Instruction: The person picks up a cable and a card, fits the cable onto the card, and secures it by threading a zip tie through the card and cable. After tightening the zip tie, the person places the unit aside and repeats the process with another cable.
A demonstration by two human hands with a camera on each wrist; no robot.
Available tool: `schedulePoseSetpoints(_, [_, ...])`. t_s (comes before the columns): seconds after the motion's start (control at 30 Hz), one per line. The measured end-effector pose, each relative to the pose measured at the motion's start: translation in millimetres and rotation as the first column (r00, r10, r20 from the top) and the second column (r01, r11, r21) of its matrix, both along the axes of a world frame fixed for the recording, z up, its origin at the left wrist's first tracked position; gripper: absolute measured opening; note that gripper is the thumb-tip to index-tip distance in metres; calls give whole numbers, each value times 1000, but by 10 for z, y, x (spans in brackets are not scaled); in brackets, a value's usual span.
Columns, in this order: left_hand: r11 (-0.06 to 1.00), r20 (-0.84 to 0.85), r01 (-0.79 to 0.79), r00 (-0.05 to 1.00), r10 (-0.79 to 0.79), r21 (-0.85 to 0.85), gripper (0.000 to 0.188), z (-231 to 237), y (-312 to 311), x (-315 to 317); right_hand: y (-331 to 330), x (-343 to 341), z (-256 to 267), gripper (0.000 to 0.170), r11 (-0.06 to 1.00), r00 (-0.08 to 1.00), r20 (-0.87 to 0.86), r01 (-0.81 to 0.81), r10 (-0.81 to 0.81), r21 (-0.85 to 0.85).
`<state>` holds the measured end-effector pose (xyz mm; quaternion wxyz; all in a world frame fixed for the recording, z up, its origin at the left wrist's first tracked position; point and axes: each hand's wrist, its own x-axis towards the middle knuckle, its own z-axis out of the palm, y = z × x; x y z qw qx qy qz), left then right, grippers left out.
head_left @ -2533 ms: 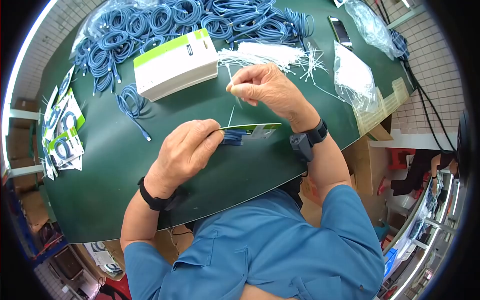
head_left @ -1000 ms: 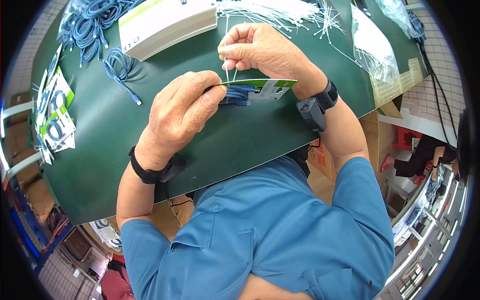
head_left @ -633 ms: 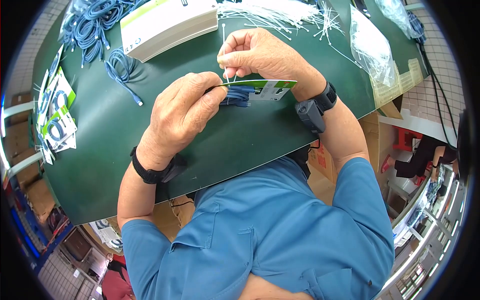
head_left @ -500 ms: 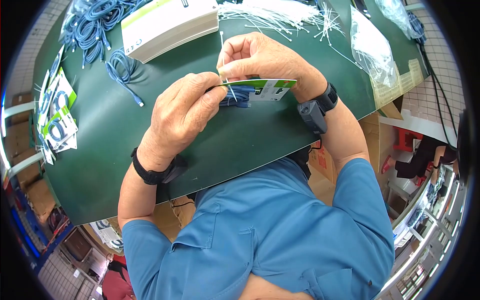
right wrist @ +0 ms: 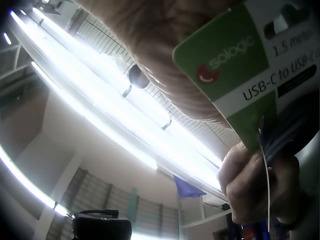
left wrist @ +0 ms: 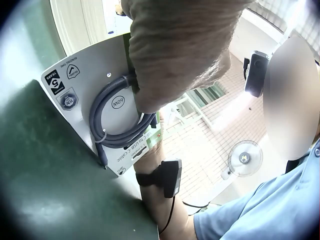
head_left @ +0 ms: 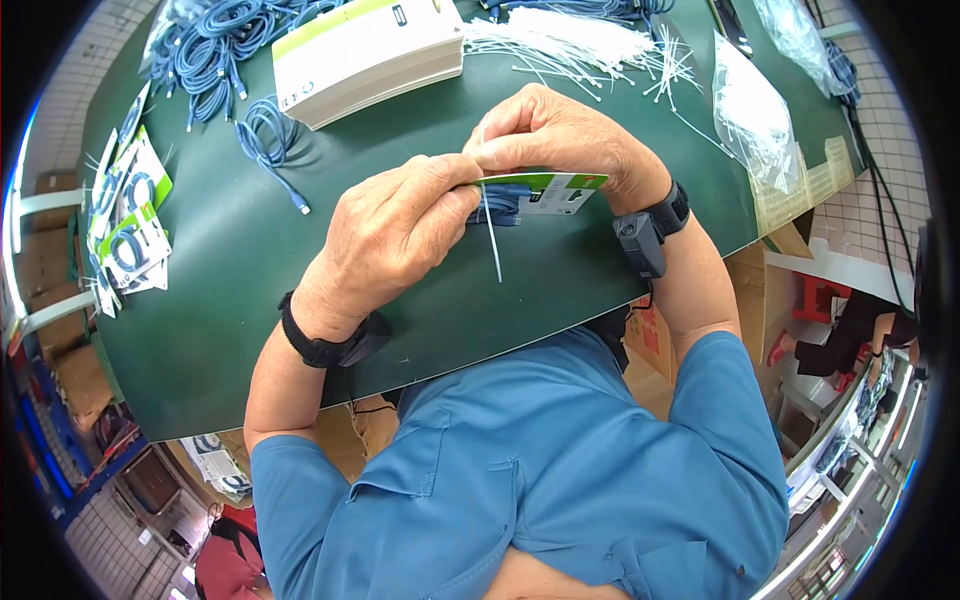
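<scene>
My left hand (head_left: 395, 230) grips a white-and-green packaging card (head_left: 565, 195) by its left end, above the table. A coiled blue USB-C cable (head_left: 505, 203) lies against the card; the left wrist view shows the coil (left wrist: 100, 117) with a thin tie (left wrist: 101, 136) round it. My right hand (head_left: 560, 135) is at the card's upper edge, finger and thumb pinched beside the left fingertips. From there a white cable tie (head_left: 493, 240) hangs down across the card's near side. The tie's other end is hidden behind the fingers. In the right wrist view the tie's tail (right wrist: 267, 195) hangs past the left hand (right wrist: 245, 180).
A stack of cards (head_left: 375, 60) stands at the back, with blue cables (head_left: 225, 50) behind and a loose coil (head_left: 268, 140) beside it. White cable ties (head_left: 580, 40) lie at the back right near a plastic bag (head_left: 755, 110). Carded cables (head_left: 130, 215) lie at left.
My right hand has come down to the card's upper edge. The cable tie, held upright above the card before, now has its tail sticking out on the near side. The left hand keeps its grip.
</scene>
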<state>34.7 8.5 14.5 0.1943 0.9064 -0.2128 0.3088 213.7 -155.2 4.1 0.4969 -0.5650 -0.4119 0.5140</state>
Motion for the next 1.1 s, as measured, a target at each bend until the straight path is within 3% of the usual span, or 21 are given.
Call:
schedulePoseSetpoints(0.1, [1000, 7, 19, 1000, -19, 5, 21, -17, 4, 7, 5, 3, -52, 18, 994, 984, -150, 103, -97, 34])
schedulePoseSetpoints(0.23, [1000, -25, 20, 999, -21, -23, 21, 16, 4, 8, 14, 20, -27, 19, 991, 978, -166, 122, -129, -49])
schedulePoseSetpoints(0.37, [997, -30, 26, 999, -28, -66, 22, 4, 1, 8, 5, 0, 14, 18, 998, 996, -79, 40, -44, -47])
schedulePoseSetpoints(0.63, [987, -36, 0, 999, -6, -162, 23, -86, -15, 11, 32, -9, -74, 20, 1000, 990, -137, 27, -27, -6])
schedulePoseSetpoints(0.8, [969, -111, -31, 994, 4, -245, 23, -63, -18, -14, 45, 49, -69, 22, 996, 991, -124, 29, -40, -88])
schedulePoseSetpoints(0.9, [935, -274, -108, 962, 12, -339, 22, -68, 13, -37, 12, 118, -28, 23, 969, 972, 30, 234, -232, -85])
schedulePoseSetpoints(0.93, [930, -268, -115, 963, 18, -350, 22, -81, 24, -34, -11, 148, -16, 23, 970, 974, 37, 225, -222, -94])
schedulePoseSetpoints(1.03, [851, -313, -169, 950, 6, -496, 18, -139, 74, -10, -64, 243, 13, 23, 866, 875, 51, 466, -481, 179])
schedulePoseSetpoints(1.07, [844, -311, -180, 950, 17, -506, 18, -156, 94, -9, -53, 231, 35, 23, 875, 882, 58, 453, -468, 171])
schedulePoseSetpoints(1.1, [824, -372, -228, 928, 22, -518, 18, -172, 114, -13, -53, 183, 77, 21, 874, 873, 180, 396, -454, 282])
